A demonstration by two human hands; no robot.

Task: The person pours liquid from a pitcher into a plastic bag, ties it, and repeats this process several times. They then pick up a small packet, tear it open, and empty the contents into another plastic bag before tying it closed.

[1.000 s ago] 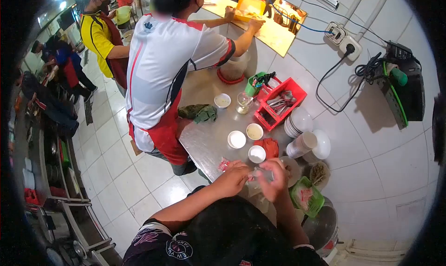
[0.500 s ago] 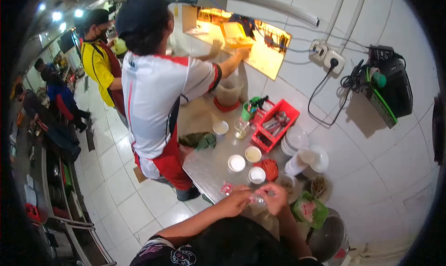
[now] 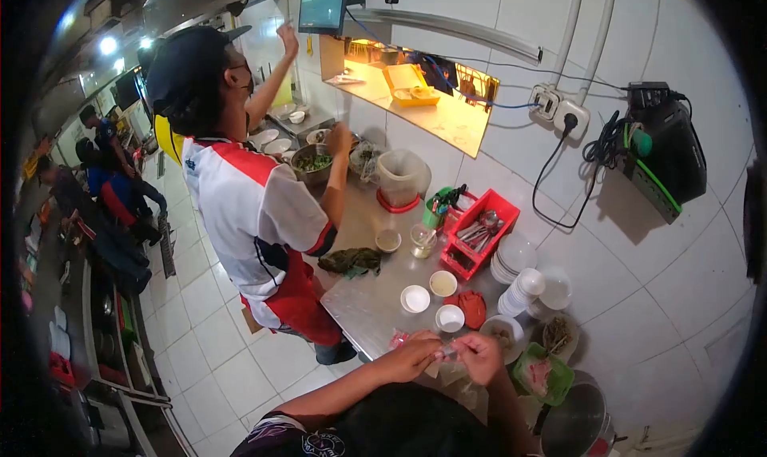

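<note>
My left hand [image 3: 413, 359] and my right hand [image 3: 479, 358] meet over the near edge of the steel counter [image 3: 359, 305]. Pinched between their fingertips is a small clear plastic bag [image 3: 448, 351]; what it contains is too small to tell. Just past my left hand lies a pink and red packet [image 3: 399, 339]. Beyond my hands stand a white bowl [image 3: 450, 319], a second white bowl [image 3: 415, 299] and a bowl with pale contents [image 3: 443, 283]. A crumpled red cloth or bag [image 3: 470, 307] lies beside them.
To the right are stacked white cups [image 3: 523, 289], a green bag-lined container [image 3: 543, 375] and a large metal pot [image 3: 574, 419]. A red cutlery caddy [image 3: 481, 233] stands against the wall. A co-worker [image 3: 248, 193] stands at the counter's left side, beside a dark green cloth [image 3: 350, 260].
The co-worker has drawn an arm back from the serving window and raised the other hand toward the screen. My view has shifted slightly; my hands stay together at the plastic bag.
</note>
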